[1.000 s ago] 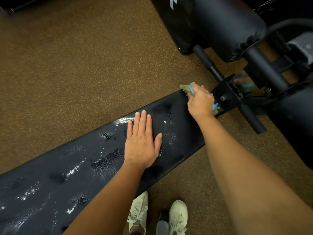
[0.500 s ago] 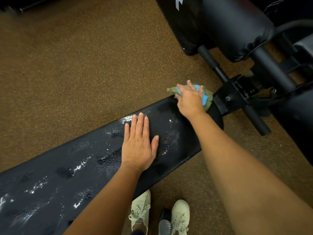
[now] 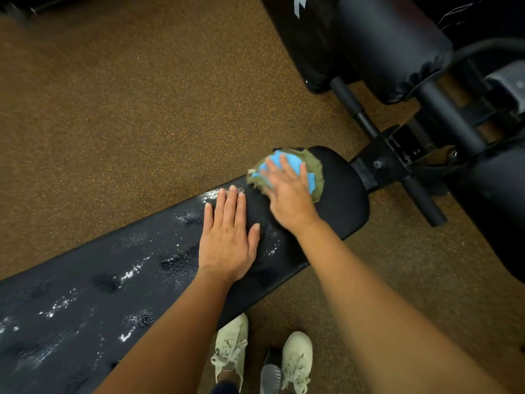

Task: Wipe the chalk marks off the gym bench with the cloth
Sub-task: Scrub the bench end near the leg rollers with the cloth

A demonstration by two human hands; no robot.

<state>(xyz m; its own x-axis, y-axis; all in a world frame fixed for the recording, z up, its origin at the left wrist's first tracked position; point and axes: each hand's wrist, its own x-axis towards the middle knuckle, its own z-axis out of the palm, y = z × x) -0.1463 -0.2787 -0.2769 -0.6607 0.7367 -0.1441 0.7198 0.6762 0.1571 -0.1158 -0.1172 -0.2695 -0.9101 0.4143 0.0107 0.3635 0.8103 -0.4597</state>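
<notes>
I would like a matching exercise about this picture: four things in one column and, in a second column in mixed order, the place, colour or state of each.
Things:
1. left hand
2. right hand
3. cloth
4. shoes

Descriptions:
a. pale, on the floor
b. green and blue
c. flat, directly on the bench
d. pressing on the cloth

Pairs: 1-c, 2-d, 3-b, 4-a.

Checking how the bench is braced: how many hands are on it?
2. The left hand lies flat on the bench; the right hand presses the cloth near its far end.
</notes>
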